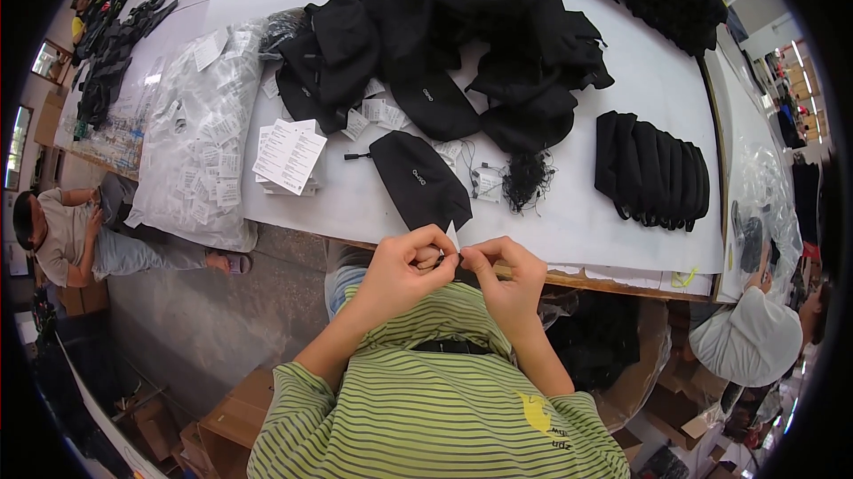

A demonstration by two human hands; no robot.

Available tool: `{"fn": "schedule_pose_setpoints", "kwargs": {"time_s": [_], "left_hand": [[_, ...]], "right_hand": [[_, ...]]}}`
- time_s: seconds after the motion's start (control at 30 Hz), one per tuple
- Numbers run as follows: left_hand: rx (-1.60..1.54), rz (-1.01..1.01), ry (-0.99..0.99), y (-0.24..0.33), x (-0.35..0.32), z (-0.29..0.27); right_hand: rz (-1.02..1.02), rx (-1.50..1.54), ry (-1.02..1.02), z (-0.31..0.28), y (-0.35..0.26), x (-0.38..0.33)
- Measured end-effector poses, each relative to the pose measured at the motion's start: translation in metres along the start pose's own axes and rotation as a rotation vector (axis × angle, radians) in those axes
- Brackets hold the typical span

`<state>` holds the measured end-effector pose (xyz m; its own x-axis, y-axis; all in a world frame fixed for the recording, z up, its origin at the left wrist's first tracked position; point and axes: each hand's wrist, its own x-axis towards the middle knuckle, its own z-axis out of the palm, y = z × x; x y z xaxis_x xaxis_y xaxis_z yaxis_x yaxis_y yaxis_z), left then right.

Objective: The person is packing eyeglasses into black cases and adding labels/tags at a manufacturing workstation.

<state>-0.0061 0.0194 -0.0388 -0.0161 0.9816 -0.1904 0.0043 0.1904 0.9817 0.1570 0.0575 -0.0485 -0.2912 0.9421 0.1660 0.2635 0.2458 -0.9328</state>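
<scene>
My left hand (410, 264) and my right hand (504, 272) meet in front of my chest at the table's near edge. Their fingertips pinch a small white tag with a thin black string (456, 248) between them. Just beyond my hands a black fabric pouch (419, 179) lies flat on the white table (613, 212). Next to the pouch sits a tangle of black strings (527, 179) beside some small white tags (486, 182).
A heap of black pouches (462, 43) covers the table's far side, and a neat row of them (653, 168) stands at right. A stack of white paper cards (289, 155) and clear plastic bags (191, 132) lie at left. People sit at left (67, 235) and right (755, 337). Cardboard boxes (231, 430) stand below.
</scene>
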Motion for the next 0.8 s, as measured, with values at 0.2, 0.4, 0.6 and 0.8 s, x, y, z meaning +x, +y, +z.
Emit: {"fn": "schedule_pose_setpoints", "kwargs": {"time_s": [0.2, 0.4, 0.6, 0.8], "left_hand": [[0.037, 0.057, -0.03, 0.009, -0.001, 0.004], [0.29, 0.277, -0.155, 0.002, -0.011, 0.008], [0.596, 0.449, -0.462, -0.016, -0.022, 0.019], [0.462, 0.313, -0.274, -0.019, -0.029, 0.007]], "right_hand": [[0.141, 0.208, -0.029, -0.002, -0.007, -0.002], [0.169, 0.151, -0.279, -0.039, 0.029, 0.031], [0.47, 0.004, -0.358, -0.008, 0.077, 0.044], [0.417, 0.288, -0.292, -0.008, 0.056, 0.043]]}}
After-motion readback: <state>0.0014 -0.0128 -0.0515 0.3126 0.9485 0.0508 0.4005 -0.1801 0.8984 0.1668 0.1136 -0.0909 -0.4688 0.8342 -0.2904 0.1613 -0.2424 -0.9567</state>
